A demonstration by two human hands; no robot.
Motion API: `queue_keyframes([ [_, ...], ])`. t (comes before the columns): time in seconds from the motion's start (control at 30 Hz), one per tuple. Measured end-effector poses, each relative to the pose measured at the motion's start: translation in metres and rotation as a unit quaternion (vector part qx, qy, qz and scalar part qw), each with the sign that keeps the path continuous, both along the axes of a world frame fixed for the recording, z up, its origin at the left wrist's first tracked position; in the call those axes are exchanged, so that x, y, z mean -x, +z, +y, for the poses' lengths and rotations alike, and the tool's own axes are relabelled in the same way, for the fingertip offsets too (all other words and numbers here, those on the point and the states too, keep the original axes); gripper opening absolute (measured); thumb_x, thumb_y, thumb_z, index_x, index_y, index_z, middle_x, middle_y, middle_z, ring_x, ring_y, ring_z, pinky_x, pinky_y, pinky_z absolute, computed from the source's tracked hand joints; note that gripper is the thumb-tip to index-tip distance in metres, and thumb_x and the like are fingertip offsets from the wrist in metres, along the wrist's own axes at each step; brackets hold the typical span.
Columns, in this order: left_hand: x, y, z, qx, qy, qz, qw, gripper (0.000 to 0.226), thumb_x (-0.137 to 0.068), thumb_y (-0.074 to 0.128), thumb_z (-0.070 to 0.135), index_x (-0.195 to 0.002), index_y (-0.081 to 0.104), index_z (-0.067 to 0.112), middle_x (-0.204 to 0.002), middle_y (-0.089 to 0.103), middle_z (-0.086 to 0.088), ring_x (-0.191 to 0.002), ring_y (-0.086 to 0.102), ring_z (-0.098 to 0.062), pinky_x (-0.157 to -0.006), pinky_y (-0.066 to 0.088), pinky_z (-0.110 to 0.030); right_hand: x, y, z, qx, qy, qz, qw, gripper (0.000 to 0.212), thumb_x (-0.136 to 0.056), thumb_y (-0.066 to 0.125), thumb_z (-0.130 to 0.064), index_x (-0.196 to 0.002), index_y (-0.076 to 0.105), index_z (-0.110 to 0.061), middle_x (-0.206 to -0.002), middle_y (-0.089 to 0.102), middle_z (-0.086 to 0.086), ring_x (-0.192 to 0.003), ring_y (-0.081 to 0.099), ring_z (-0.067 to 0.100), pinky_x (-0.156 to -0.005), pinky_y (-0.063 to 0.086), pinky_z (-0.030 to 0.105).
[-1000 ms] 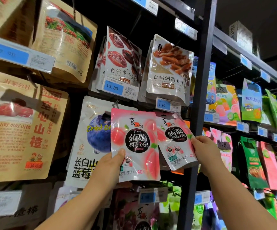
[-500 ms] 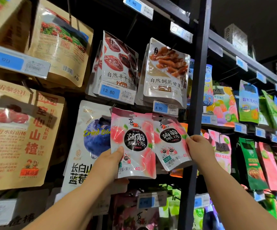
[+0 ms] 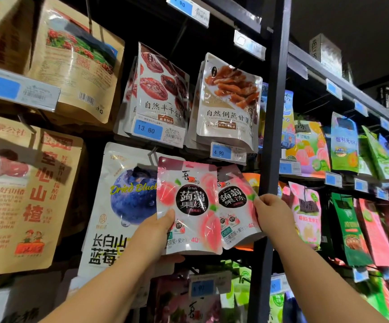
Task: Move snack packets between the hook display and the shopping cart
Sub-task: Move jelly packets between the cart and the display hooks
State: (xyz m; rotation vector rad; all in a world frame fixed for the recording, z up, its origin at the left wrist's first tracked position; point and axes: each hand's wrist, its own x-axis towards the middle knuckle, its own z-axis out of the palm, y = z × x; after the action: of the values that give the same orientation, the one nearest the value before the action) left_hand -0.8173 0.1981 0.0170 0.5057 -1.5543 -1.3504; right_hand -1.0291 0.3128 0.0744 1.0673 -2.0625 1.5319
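Up at hook display (image 3: pixel 152 153), left hand (image 3: pixel 157 230) pinches lower left corner of pink jelly packet (image 3: pixel 188 201), thumb on front. Right hand (image 3: pixel 273 213) grips side edge of second pink packet (image 3: pixel 234 206), just beside black upright (image 3: pixel 271 136). Pouches look light, soft and glossy, so likely slippery. Surest hold: firm pinch near stiff top seal. Cart not in view.

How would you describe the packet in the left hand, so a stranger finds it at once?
Start at the display's black upright post. Just left, below the 4.90 price tag, the left hand grips a pink peach jelly packet. It lies in front of its twin packet and the white dried blueberry bag.
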Motion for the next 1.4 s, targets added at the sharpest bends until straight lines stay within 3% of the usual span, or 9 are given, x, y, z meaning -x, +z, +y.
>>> queue_keyframes([
  [0.27, 0.022, 0.005, 0.004, -0.008, -0.026, 0.030, 0.999, 0.031, -0.074, 0.056, 0.056, -0.079, 0.073, 0.031, -0.088, 0.074, -0.010, -0.089, 0.068, -0.036, -0.089, 0.049, -0.060, -0.008, -0.014, -0.013, -0.086, 0.020, -0.005, 0.996, 0.013, -0.097, 0.052, -0.027, -0.089, 0.057, -0.018, -0.081, 0.060, 0.000, -0.075, 0.056, 0.020, -0.056, 0.037, 0.026],
  [0.4, 0.033, 0.007, 0.015, -0.060, -0.060, 0.044, 0.995, 0.032, -0.095, 0.053, 0.035, -0.079, 0.068, 0.012, -0.078, 0.071, -0.014, -0.071, 0.068, -0.034, -0.072, 0.056, -0.057, -0.013, -0.016, -0.005, -0.007, 0.049, -0.023, 0.999, 0.017, -0.093, 0.060, -0.032, -0.107, 0.052, -0.026, -0.091, 0.063, -0.004, -0.080, 0.065, 0.019, -0.071, 0.055, 0.035],
  [0.53, 0.042, 0.006, 0.015, -0.057, -0.057, 0.040, 0.996, 0.034, -0.080, 0.059, 0.053, -0.084, 0.069, 0.021, -0.094, 0.071, -0.016, -0.086, 0.068, -0.038, -0.078, 0.055, -0.058, -0.024, -0.013, 0.005, 0.067, 0.082, 0.025, 0.994, 0.011, -0.099, 0.049, -0.035, -0.107, 0.055, -0.031, -0.091, 0.063, -0.009, -0.081, 0.062, 0.011, -0.073, 0.051, 0.032],
  [0.8, 0.051, 0.010, 0.023, -0.045, -0.072, 0.044, 0.995, 0.023, -0.095, 0.054, 0.034, -0.086, 0.066, 0.017, -0.092, 0.070, -0.019, -0.085, 0.068, -0.041, -0.071, 0.055, -0.060, -0.028, -0.009, -0.007, 0.007, 0.116, -0.068, 0.991, 0.041, -0.093, 0.054, -0.051, -0.095, 0.064, -0.012, -0.090, 0.069, 0.004, -0.084, 0.064, 0.023, -0.080, 0.051, 0.040],
  [0.97, 0.054, 0.016, 0.028, -0.006, -0.042, 0.021, 0.999, 0.024, -0.088, 0.056, 0.047, -0.097, 0.064, 0.026, -0.108, 0.064, -0.006, -0.101, 0.061, -0.032, -0.076, 0.057, -0.052, -0.022, -0.003, -0.018, 0.079, 0.119, -0.129, 0.981, 0.035, -0.092, 0.057, -0.042, -0.085, 0.060, -0.008, -0.091, 0.067, 0.016, -0.086, 0.064, 0.030, -0.084, 0.053, 0.047],
  [1.07, 0.053, 0.023, 0.029, 0.052, -0.008, -0.027, 0.998, 0.049, -0.088, 0.050, 0.054, -0.124, 0.056, 0.022, -0.126, 0.056, -0.005, -0.111, 0.055, -0.029, -0.078, 0.058, -0.040, -0.022, -0.001, -0.021, 0.090, 0.107, -0.133, 0.981, 0.031, -0.091, 0.058, -0.044, -0.082, 0.059, -0.014, -0.090, 0.067, 0.013, -0.091, 0.064, 0.034, -0.088, 0.052, 0.055],
  [1.17, 0.049, 0.029, 0.029, 0.129, 0.049, -0.080, 0.987, 0.043, -0.099, 0.042, 0.040, -0.132, 0.044, 0.013, -0.121, 0.052, -0.004, -0.089, 0.055, -0.014, -0.049, 0.045, -0.009, -0.023, 0.002, -0.023, 0.083, 0.085, -0.129, 0.985, 0.033, -0.091, 0.057, -0.040, -0.088, 0.061, -0.007, -0.092, 0.067, 0.016, -0.092, 0.064, 0.036, -0.088, 0.052, 0.054],
  [1.3, 0.047, 0.032, 0.024, 0.205, 0.109, -0.154, 0.960, 0.055, -0.096, 0.044, 0.043, -0.142, 0.028, 0.019, -0.127, 0.057, -0.009, -0.110, 0.055, -0.029, -0.092, 0.046, -0.035, -0.024, 0.007, -0.023, 0.075, 0.060, -0.119, 0.988, 0.035, -0.090, 0.056, -0.031, -0.086, 0.058, 0.003, -0.092, 0.065, 0.022, -0.084, 0.060, 0.038, -0.072, 0.046, 0.040],
  [1.4, 0.045, 0.035, 0.022, 0.240, 0.125, -0.166, 0.948, 0.072, -0.094, 0.050, 0.041, -0.150, 0.007, 0.027, -0.134, 0.054, -0.011, -0.116, 0.055, -0.031, -0.097, 0.045, -0.039, -0.025, 0.008, -0.022, 0.057, 0.052, -0.111, 0.991, 0.025, -0.088, 0.056, -0.027, -0.076, 0.055, -0.004, -0.081, 0.058, 0.018, -0.075, 0.053, 0.030, -0.066, 0.040, 0.037],
])
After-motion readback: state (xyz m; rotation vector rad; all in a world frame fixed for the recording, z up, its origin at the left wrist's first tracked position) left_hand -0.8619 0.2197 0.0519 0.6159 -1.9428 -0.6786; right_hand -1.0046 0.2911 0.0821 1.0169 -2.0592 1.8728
